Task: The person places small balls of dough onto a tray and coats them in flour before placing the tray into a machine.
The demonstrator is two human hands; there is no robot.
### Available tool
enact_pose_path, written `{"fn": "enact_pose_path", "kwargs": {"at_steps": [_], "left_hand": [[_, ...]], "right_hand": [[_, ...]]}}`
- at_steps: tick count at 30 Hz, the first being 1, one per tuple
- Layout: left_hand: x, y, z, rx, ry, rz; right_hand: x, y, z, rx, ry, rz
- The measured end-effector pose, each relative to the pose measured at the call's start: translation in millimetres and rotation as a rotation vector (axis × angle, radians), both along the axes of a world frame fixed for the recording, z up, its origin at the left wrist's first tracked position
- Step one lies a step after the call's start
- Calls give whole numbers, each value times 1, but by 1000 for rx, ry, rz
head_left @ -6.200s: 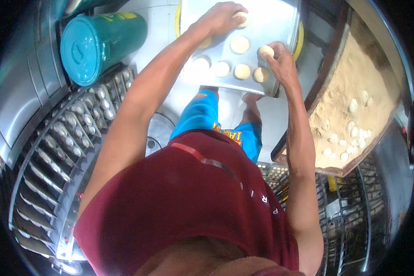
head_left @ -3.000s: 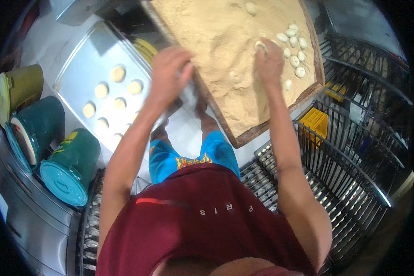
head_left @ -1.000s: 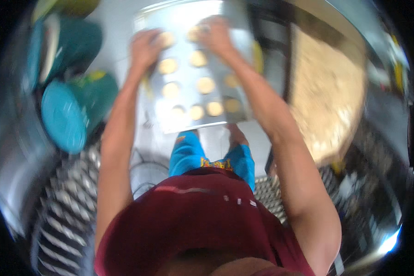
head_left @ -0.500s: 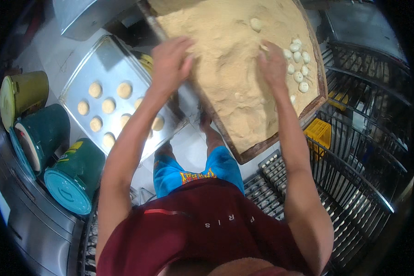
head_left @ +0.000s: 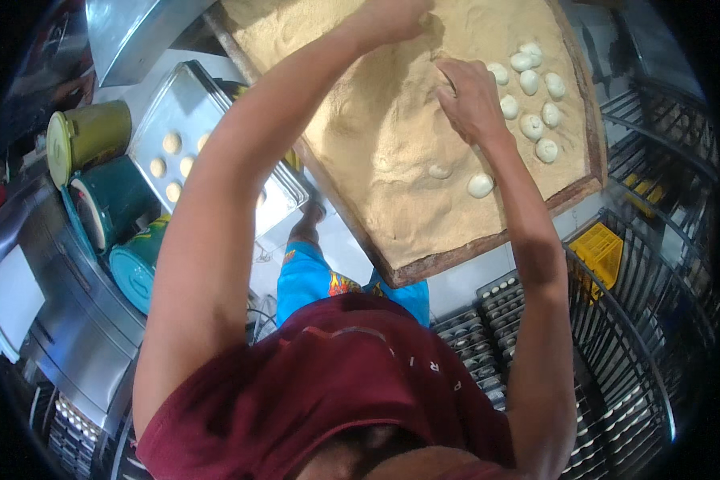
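Left of the box point(head_left: 448, 262), bins point(head_left: 96, 144) are standing and a metal tray point(head_left: 166, 94) is holding tan balls point(head_left: 172, 142). Over the box's crumbs point(head_left: 368, 152), the left hand point(head_left: 398, 19) is hanging toward the far side, its grip impossible to tell. The right hand point(head_left: 472, 100) is hovering nearby, thumb parted from bent fingers. White balls point(head_left: 550, 114) are lying inside the box's right edge.
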State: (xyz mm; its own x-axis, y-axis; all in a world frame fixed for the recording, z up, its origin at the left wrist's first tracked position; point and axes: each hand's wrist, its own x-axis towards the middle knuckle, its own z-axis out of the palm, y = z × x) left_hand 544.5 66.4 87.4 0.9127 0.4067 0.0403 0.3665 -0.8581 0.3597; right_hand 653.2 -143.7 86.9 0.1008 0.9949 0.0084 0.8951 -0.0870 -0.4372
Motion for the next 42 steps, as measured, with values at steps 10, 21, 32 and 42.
{"fn": "enact_pose_path", "kwargs": {"at_steps": [10,21,32,42], "left_hand": [[-160,-92,-14,-97,-90,169],[-173,-82,-6,-136,-186,189],[-157,-18,-10,-25,-320,453],[-159,-12,-22,-56,-153,332]], "right_hand": [[-33,-47,6,45,204,114],[-8,-14,2,10,14,-61],[-25,-18,1,52,1,-92],[-33,-14,19,-231,68,-198]]}}
